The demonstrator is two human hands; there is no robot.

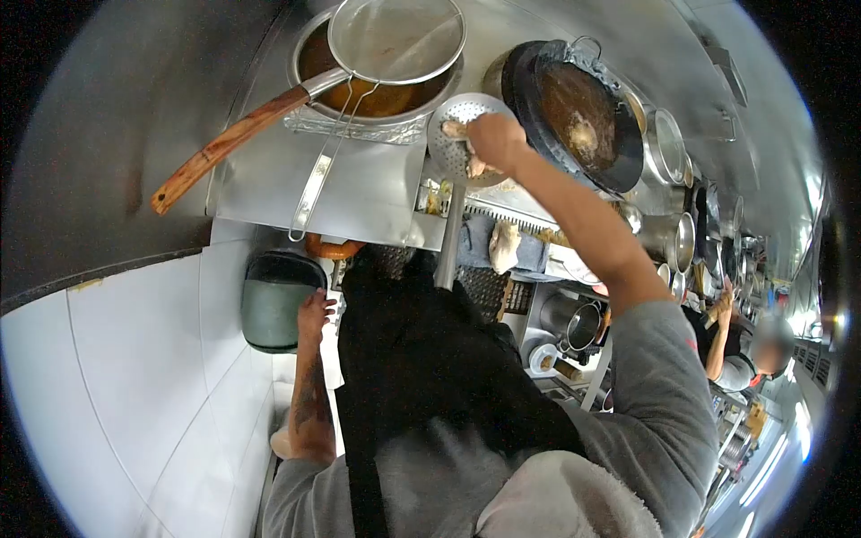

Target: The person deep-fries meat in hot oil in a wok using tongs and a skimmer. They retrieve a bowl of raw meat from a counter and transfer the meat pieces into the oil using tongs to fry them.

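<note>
Right hand [498, 141] above the perforated skimmer [459, 112], fingers over pale pieces [454, 130] in its bowl, clamped or not, cannot tell; wok [526, 112] just right; strainer [397, 40] over pot at far left, marks on its flat handle too small to read; left hand [314, 312] at green bin [269, 309], near left, fingers slightly apart, grip unclear.

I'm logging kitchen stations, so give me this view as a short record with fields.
Left hand: at the rim of a green container
Right hand: over a perforated ladle, at pale food pieces
Pot: brown liquid inside, mesh strainer above
Wok: brown liquid with a pale patch
Far right: another person
</note>
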